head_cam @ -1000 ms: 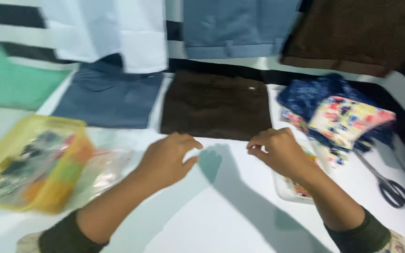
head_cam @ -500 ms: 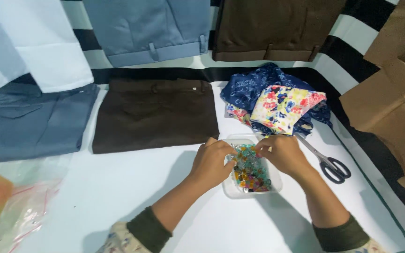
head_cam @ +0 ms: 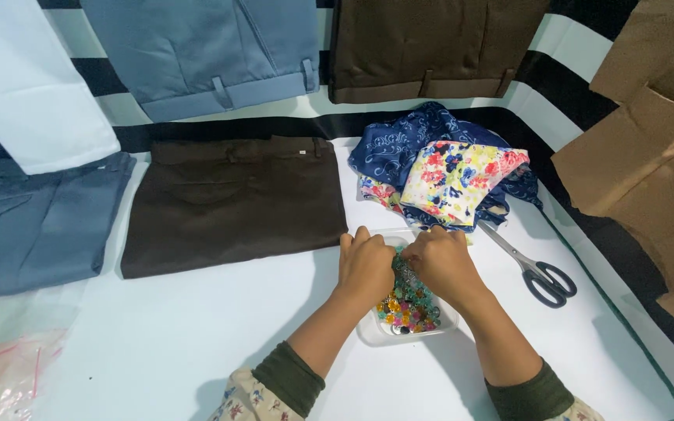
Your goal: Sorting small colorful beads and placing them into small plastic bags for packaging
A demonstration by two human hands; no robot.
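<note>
Hands meet over the clear bead tray [head_cam: 368, 334]: left hand [head_cam: 366, 267] and right hand [head_cam: 442, 263] curled, knuckles nearly touching, fingertips hidden among colourful beads [head_cam: 409, 308].

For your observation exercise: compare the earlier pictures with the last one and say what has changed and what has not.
Both hands moved from bare table onto the clear tray of beads: the left hand and right hand now rest on it, fingers among the beads. The view swung right, so the yellow box left the frame. The scissors, floral cloths and brown trousers lie as before.
</note>
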